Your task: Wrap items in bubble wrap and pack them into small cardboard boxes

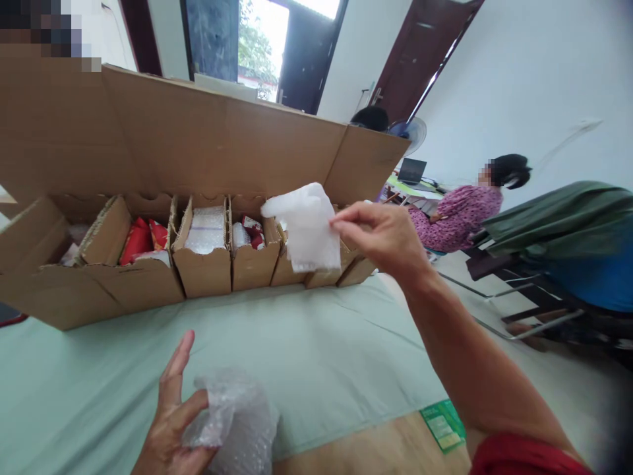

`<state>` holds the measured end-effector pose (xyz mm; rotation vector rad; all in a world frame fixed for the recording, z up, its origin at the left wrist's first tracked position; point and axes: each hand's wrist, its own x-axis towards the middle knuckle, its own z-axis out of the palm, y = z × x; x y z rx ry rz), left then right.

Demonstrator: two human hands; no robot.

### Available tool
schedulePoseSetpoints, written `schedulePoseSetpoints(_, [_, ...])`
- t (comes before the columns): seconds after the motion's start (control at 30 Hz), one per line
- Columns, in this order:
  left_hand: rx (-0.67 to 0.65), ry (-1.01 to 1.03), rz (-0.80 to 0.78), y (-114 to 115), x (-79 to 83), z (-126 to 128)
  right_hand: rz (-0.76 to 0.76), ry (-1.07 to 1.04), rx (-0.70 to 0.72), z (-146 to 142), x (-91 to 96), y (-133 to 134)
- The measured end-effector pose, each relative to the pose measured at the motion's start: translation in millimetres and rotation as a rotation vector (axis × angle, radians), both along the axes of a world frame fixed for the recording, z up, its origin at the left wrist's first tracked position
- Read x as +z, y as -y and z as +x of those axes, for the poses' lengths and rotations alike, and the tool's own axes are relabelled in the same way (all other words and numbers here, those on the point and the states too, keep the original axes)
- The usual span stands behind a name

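Cardboard panel point(232, 138) behind bins point(206, 272), white sheet point(314, 227) before some of them.

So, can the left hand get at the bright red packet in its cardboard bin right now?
Probably yes: the cardboard bin is open-topped and the red packet shows largely uncovered. But the left hand has bubble wrap in its grip, which might need putting down first.

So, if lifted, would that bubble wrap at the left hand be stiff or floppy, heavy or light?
Probably floppy: the bubble wrap bunches into loose folds at the left hand. Likely light, since it looks thin and translucent.
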<state>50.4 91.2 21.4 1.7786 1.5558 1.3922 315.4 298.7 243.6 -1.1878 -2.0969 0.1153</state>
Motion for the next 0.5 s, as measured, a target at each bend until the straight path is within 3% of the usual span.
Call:
schedulePoseSetpoints(0.07, [-0.056, -0.119, 0.054, 1.5, 13.8, 1.0, -0.107, 0.013, 0.276, -9.3, -22.5, 40.6])
schedulePoseSetpoints(0.13, [-0.136, -0.245, 0.083, -1.3, 22.2, 2.3, -0.332, 0.148, 0.629, -26.3, -51.9, 70.0])
schedulePoseSetpoints(0.2, [-0.244, -0.329, 0.123, -6.7, 21.1, 1.0, -0.568, 0.242, 0.892, -44.1, -70.4, 78.6])
schedulePoseSetpoints(0.23, [-0.288, -0.335, 0.145, -9.1, 16.9, -1.3, -0.653, 0.252, 0.948, -52.0, -71.9, 73.3])
schedulePoseSetpoints(0.3, [-0.32, -0.277, 0.155, -11.5, 2.7, -8.8, -0.652, 0.22, 0.86, -66.7, -59.8, 43.5])
schedulePoseSetpoints(0.37, [-0.263, -0.189, 0.088, -9.8, -14.5, -17.1, -0.433, 0.223, 0.592, -83.8, -37.7, -6.1])
schedulePoseSetpoints(0.43, [-0.166, -0.132, -0.012, -5.2, -28.7, -21.4, -0.194, 0.446, 0.338, -106.4, -21.0, -62.9])
schedulePoseSetpoints(0.5, [-0.074, -0.094, -0.074, 0.0, -36.6, -19.3, -0.092, 0.747, 0.213, -133.1, -19.9, -112.9])
